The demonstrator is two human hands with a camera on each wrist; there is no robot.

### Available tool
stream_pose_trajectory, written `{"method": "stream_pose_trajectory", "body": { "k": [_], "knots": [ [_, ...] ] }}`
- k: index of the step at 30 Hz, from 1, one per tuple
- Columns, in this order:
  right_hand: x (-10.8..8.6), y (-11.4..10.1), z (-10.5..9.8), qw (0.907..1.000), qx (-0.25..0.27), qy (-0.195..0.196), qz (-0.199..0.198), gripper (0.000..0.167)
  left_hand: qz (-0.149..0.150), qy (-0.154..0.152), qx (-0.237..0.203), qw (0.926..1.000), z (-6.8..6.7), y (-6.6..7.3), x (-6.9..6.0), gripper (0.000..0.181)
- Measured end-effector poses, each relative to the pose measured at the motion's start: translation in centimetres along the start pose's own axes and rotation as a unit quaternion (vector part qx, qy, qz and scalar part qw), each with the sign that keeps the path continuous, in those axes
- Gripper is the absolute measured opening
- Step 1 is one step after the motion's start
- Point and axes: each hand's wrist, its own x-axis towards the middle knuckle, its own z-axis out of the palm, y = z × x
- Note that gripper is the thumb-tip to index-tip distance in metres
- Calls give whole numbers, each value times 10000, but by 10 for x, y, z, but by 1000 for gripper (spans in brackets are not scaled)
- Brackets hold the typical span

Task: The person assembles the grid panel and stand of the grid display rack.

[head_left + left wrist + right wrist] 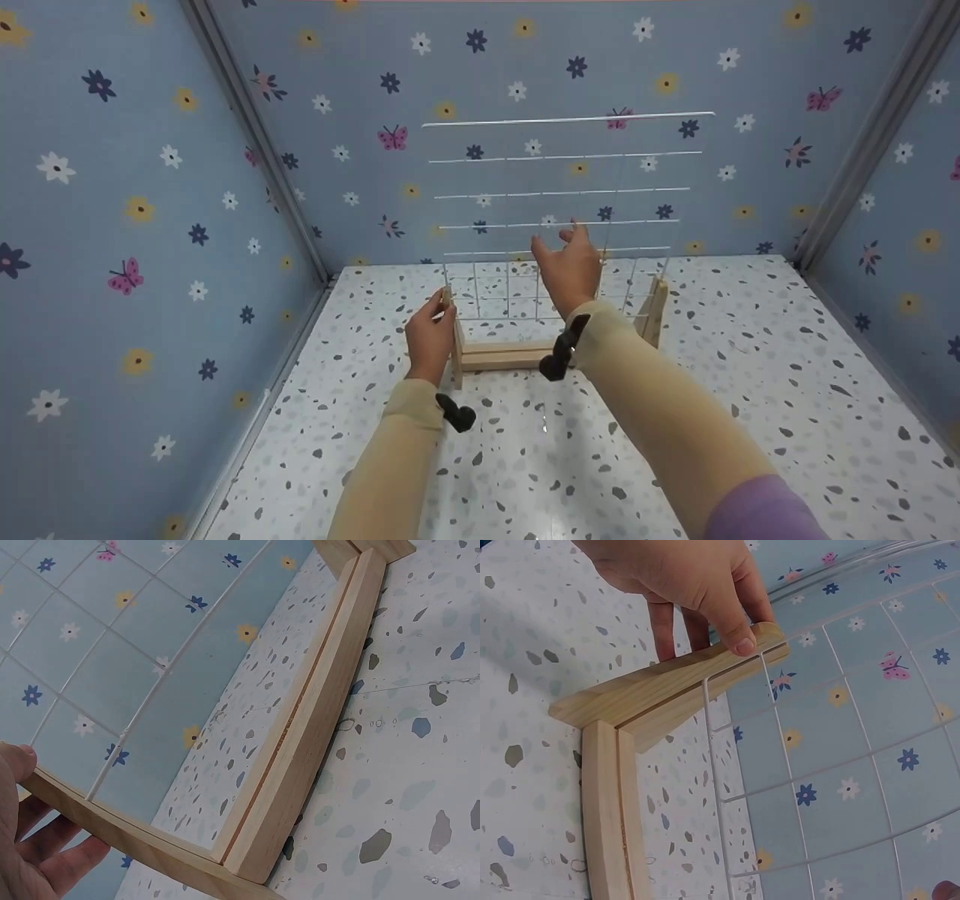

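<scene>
A wooden stand (510, 358) with a grooved crossbar and two side posts stands on the speckled surface. My left hand (431, 334) pinches the top of its left post (142, 836), thumb on one side and fingers on the other. A white wire grid (562, 193) rises between the posts; its lower edge lies above the crossbar, and one corner meets the left post in the right wrist view. My right hand (570, 266) is raised in front of the grid, thumb and fingers spread apart. Only a fingertip of it shows in the right wrist view; contact with the wires is unclear.
The right post (654, 311) stands at the crossbar's far end. Flowered blue panels (135, 247) wall the left, back and right sides, with grey metal strips (259, 135) at the corners. Speckled white surface (525, 480) extends in front of the stand.
</scene>
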Motion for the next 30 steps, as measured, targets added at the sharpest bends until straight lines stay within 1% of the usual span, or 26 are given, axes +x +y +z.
{"method": "stream_pose_trajectory", "body": {
  "k": [4, 11, 16, 21, 25, 30],
  "knots": [
    [-1, 1, 0, 10000, 29, 5, -20, 78, -45, -35, -1, 10000, -1, 0, 0, 46],
    [-2, 0, 0, 10000, 47, -6, 53, 77, -164, 33, 26, 9999, 1, -1, 2, 44],
    [0, -1, 0, 10000, -23, 17, 35, 77, -143, 69, -22, 9999, 1, -1, 3, 44],
    [-1, -1, 0, 9999, -96, 16, 47, 74, -101, 73, 19, 9999, 1, -1, 3, 44],
    [-1, -2, 0, 10000, -83, 33, -4, 73, -50, 36, 2, 10000, 0, 0, 3, 44],
    [-1, 0, 0, 10000, 27, -5, -60, 74, 77, 30, 69, 9999, 0, -2, 2, 45]
  ]
}}
